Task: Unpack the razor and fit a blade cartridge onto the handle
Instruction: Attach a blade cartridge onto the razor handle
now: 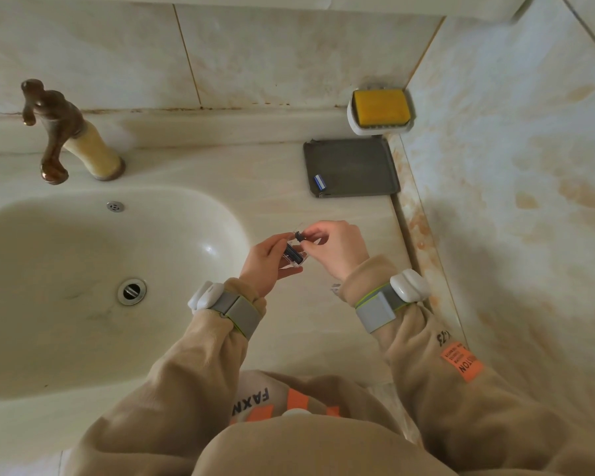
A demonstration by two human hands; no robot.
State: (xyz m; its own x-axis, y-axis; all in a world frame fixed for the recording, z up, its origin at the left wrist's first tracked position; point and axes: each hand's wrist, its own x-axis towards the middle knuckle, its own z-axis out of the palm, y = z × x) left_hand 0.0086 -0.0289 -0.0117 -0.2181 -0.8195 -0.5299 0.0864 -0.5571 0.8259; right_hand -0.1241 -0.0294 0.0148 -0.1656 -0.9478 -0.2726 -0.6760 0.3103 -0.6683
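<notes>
Above the counter, just right of the basin, my left hand (268, 261) cradles a clear plastic cartridge case (298, 257) with dark blade cartridges inside. My right hand (337, 247) pinches the dark end of the razor handle (300, 236) right over the case; most of the handle is hidden by the fingers. A single blue and white blade cartridge (319, 182) lies on the front left corner of a grey pouch (352, 166) at the back of the counter.
A white basin (93, 338) fills the left, with a brown tap (57, 132) behind it. A white soap dish holding yellow soap (381, 107) hangs on the back wall above the pouch. A tiled wall closes the right side. A clear plastic scrap (335, 288) lies under my right wrist.
</notes>
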